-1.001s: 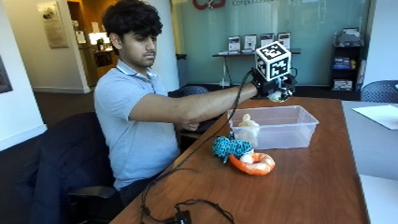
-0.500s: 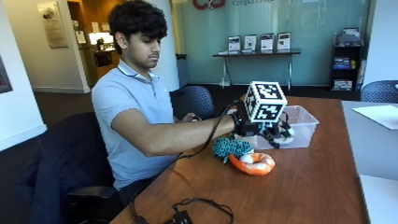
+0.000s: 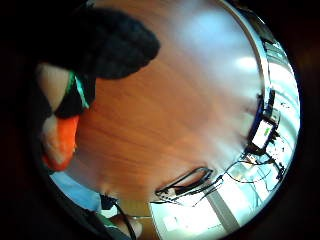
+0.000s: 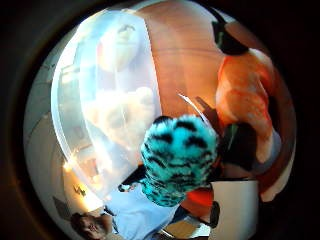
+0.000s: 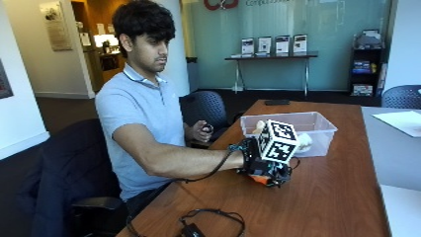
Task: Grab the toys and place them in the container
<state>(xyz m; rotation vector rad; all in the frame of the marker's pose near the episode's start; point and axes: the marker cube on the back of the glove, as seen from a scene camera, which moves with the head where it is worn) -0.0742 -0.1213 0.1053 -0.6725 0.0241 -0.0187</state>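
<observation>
The gloved right hand (image 5: 266, 165), lower centre of the outside view, sits low over the orange toy (image 5: 262, 178) to take it; whether its fingers have closed, I cannot tell. The fluffy teal toy (image 4: 177, 157) lies just beside it on the table (image 5: 329, 197), and the clear container (image 5: 319, 129), centre right, stands close so the carry is short.

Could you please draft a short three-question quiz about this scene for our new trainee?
1. True or false: the clear container stands on the wooden table.
2. Which toy lies beside the teal striped plush toy? A) an orange toy B) a blue ball C) a green car
3. Fill in: the gloved right hand is low over the ____ toys beside the container.

Key: 1 true; 2 A; 3 two.
</observation>
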